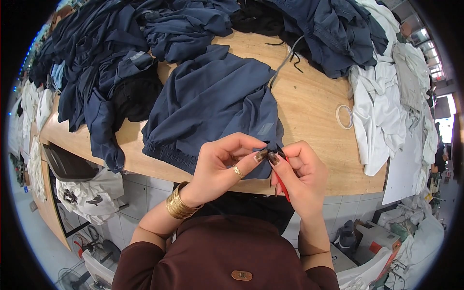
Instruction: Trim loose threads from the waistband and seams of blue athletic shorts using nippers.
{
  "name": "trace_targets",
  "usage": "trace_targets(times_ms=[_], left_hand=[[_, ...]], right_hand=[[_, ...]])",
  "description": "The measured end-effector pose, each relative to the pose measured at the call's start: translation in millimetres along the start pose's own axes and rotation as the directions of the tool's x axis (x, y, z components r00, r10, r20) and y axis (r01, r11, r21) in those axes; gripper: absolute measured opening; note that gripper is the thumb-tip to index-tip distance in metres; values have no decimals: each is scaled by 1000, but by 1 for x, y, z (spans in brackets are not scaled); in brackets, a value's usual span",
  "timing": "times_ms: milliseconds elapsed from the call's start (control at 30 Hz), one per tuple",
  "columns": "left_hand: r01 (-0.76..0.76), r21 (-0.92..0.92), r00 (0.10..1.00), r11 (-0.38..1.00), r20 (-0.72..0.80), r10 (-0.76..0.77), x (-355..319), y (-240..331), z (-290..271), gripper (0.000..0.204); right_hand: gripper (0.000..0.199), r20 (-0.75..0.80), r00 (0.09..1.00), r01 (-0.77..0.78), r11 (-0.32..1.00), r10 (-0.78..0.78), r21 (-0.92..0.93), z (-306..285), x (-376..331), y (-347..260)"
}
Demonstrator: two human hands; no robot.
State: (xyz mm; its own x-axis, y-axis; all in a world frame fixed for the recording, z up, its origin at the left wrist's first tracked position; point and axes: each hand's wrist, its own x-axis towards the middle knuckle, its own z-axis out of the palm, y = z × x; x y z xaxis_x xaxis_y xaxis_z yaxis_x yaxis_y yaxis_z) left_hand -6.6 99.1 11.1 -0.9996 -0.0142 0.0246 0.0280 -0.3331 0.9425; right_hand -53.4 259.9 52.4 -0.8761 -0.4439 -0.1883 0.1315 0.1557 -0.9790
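The navy garment [212, 99] lies on the counter [319, 116] with its near right corner pinched narrowly between the fingers of the left hand [218, 166] and the right hand [305, 176], the latter also gripping a slim red tool [283, 187]. The working tip is hidden; if sharp, a slip could nick fabric or a fingertip. Uneven pulling could distort the pinched edge.

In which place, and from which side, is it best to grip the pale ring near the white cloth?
Probably pinch the left rim of the pale ring from the left, one finger inside its open centre: wooden tabletop shows on that side, while the white cloth crowds its right.
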Motion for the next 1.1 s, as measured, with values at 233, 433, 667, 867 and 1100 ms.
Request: trace_targets(times_ms=[233, 433, 667, 867, 1100], left_hand=[[40, -75, 999, 996, 10, -39, 0, 3, 0, 17], [24, -81, 1000, 996, -12, -25, 0, 3, 2, 17], [23, -55, 1000, 998, -12, -24, 0, 2, 2, 16], [32, -54, 999, 998, -36, -34, 0, 2, 4, 15], [64, -32, 997, 997, -40, -65, 0, 3, 4, 16]], right_hand=[[12, 45, 996, -88, 983, 82, 160, -4, 0, -2], [10, 49, 994, -107, 987, 102, 121, -6, 1, -3], [19, -46, 957, 250, 891, -288, -378, -15, 3, -2], [34, 104, 885, 385, 587, -454, -712, -15, 2, -3], [30, 34, 826, 433, 594, -563, -678, -13, 6, 16]])
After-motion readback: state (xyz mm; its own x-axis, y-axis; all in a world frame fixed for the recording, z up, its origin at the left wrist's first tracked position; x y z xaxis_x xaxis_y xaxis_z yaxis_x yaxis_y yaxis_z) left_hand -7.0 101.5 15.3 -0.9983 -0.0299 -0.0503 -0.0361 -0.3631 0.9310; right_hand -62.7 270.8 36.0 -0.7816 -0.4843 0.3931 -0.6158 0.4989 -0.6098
